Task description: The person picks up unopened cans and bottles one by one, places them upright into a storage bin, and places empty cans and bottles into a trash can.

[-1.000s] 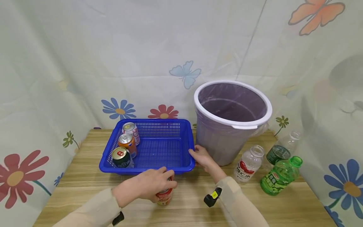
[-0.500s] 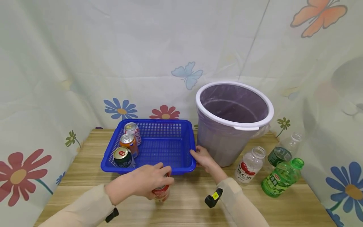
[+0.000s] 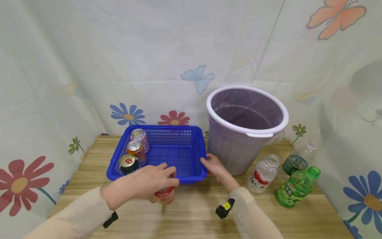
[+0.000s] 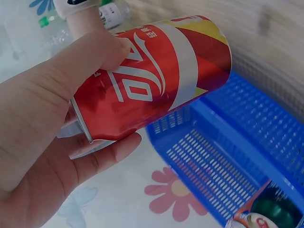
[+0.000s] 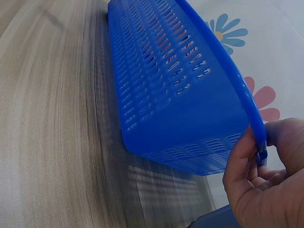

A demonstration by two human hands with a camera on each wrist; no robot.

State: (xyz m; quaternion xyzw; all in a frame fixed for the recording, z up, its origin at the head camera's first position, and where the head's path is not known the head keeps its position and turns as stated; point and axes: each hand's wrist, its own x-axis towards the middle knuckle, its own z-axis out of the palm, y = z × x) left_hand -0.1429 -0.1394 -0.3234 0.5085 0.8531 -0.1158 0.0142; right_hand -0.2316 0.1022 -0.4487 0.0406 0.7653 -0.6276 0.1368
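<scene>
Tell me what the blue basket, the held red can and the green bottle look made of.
Blue basket: probably molded plastic, semi-glossy; slotted walls, shiny rim. Red can: likely thin metal, glossy print; bare silvery end rim. Green bottle: see-through and glossy, apparently plastic, though looks alone can't exclude glass.

R hand (image 5: 266, 187) grips blue bskt (image 5: 199, 116) by rim (image 5: 241, 84), tbl (image 5: 52, 137) below.

Left arm (image 3: 71, 215): cream-sleeved, entering from the near left and slanting toward the far right
Left wrist (image 3: 114, 196): bare past the cuff
Left hand (image 3: 147, 182): gripping, back upward, thumb (image 4: 107, 50) opposite the fingers (image 4: 111, 154)
Right arm (image 3: 256, 212): cream-sleeved, entering from the near right and slanting toward the far left
Right wrist (image 3: 229, 182): bare past the cuff
Right hand (image 3: 214, 166): pinching, farther away than the left one
</scene>
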